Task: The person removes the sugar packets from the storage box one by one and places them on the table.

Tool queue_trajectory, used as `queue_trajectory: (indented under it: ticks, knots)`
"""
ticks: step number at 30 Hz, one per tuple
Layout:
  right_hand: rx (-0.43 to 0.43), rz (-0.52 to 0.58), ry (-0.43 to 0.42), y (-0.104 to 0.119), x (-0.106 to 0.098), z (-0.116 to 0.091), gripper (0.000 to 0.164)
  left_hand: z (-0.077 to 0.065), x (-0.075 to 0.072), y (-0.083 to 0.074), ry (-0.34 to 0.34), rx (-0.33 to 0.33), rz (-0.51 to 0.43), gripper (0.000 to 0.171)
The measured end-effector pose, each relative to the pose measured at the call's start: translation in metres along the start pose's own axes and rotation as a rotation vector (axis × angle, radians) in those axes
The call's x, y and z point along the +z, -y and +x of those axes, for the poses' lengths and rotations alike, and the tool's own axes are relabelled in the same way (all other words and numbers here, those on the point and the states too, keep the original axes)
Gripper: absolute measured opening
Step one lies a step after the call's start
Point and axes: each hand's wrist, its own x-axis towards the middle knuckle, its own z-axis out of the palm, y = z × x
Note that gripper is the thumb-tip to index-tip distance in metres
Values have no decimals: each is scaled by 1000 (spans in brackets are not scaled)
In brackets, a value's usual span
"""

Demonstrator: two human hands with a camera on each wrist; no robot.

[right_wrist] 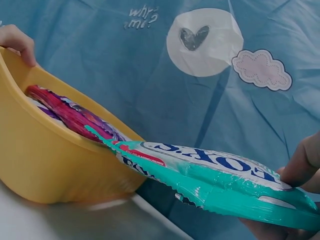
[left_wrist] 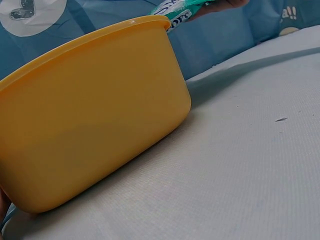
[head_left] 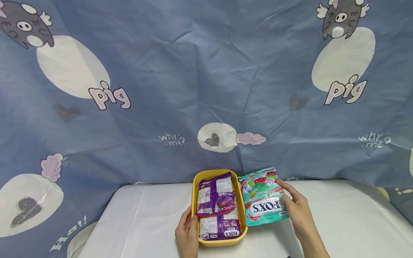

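A yellow plastic basket (head_left: 222, 243) stands on the white table, with two purple candy bags (head_left: 221, 226) lying inside, one overlapping the other. My left hand (head_left: 188, 231) grips the basket's near left side, thumb over the rim. To the basket's right, my right hand (head_left: 298, 208) pinches a teal Fox's Mint Blossom candy bag (head_left: 264, 197) by its right edge, thumb on top and fingers beneath. The bag is held up off the table, and its left edge overlaps the basket's right rim in the right wrist view. Only the basket's outer wall (left_wrist: 95, 110) fills the left wrist view.
A white-covered table (head_left: 142, 218) extends to both sides of the basket. Close behind it hangs a blue printed cloth (head_left: 155, 89) with pigs, hearts and lettering. A small dark object (head_left: 288, 257) shows at the bottom edge of the head view.
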Motion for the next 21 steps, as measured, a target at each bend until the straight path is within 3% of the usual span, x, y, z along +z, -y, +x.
queue_trajectory:
  ticks: [13, 21]
  knots:
    - [22, -16, 10, -3, -7, 4, 56, 1, 2, -1, -1, -1, -16, 37]
    - [33, -11, 67, -9, -6, 5, 58, 0, 1, -1, -10, -3, 4, 37]
